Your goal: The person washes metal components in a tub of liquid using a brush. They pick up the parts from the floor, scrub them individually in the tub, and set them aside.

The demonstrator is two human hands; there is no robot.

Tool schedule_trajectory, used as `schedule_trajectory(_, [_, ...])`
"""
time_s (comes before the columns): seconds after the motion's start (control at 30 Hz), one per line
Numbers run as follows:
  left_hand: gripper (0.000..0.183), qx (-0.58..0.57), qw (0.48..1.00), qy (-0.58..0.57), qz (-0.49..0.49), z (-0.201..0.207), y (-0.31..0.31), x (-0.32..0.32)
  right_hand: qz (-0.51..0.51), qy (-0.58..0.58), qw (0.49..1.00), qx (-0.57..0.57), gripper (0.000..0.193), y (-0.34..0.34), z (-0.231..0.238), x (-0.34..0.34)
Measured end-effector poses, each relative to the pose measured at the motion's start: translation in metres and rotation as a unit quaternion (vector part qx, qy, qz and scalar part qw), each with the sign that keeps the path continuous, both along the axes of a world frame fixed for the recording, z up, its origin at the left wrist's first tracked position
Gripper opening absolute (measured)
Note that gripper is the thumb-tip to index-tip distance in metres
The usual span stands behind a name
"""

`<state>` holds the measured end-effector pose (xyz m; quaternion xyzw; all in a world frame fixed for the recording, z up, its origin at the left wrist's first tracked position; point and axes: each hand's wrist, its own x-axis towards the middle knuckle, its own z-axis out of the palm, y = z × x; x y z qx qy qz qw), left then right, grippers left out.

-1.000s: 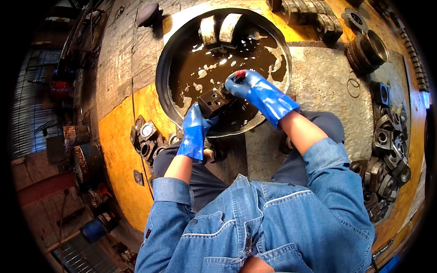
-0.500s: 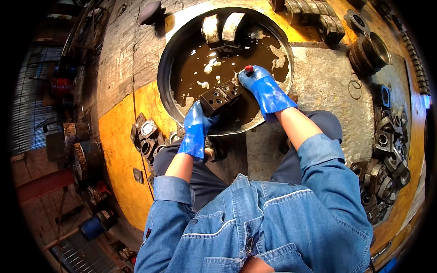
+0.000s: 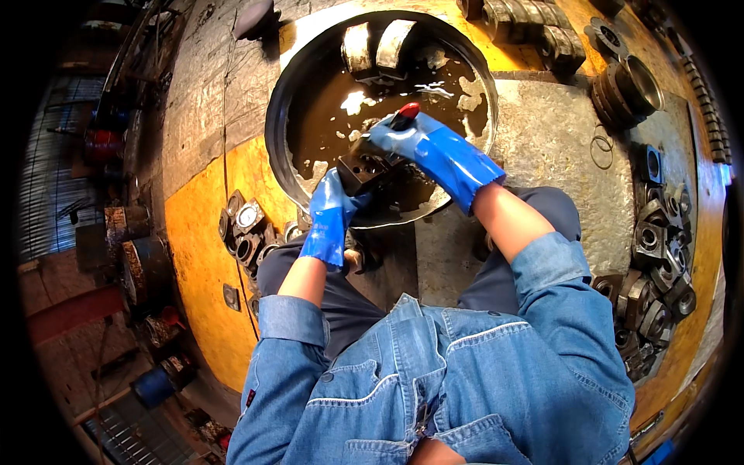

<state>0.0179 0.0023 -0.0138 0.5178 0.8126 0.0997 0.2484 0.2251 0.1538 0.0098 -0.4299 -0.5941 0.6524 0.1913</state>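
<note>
A dark, wet metal block (image 3: 355, 177) with round holes is tilted over the near left part of a wide round tub (image 3: 277, 147) of murky brown liquid. My left hand (image 3: 332, 209), in a blue rubber glove, is closed on the block's near left end. My right hand (image 3: 399, 138), gloved the same way, is closed round a tool with a red-and-black handle (image 3: 407, 114). It is over the block's far side and hides part of it. The tool's working end is blurred and mostly covered. Two curved metal pieces (image 3: 376, 48) stand at the tub's far side.
Small metal parts lie in piles to the left (image 3: 246, 232) and right (image 3: 655, 263). Larger curved pieces (image 3: 531, 27) sit at the far right, near a hollow metal cylinder (image 3: 629, 91). Two thin rings (image 3: 602, 152) lie on the metal floor plate (image 3: 542, 128).
My right hand has moved left with the tool, from beside the block to over it, and the handle now shows more. My left hand and the block have barely moved.
</note>
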Motion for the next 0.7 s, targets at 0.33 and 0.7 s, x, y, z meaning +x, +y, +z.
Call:
schedule_trajectory(0.33, [0.066,0.006,1.000,-0.020,0.000,0.004,-0.002,0.001,0.076,-0.008,0.997,0.031,0.029,-0.006,0.031,0.006])
schedule_trajectory(0.7, [0.057,-0.026,1.000,0.008,0.010,0.021,-0.001,0.010,0.097,-0.183,0.960,0.188,0.030,-0.019,0.039,-0.008])
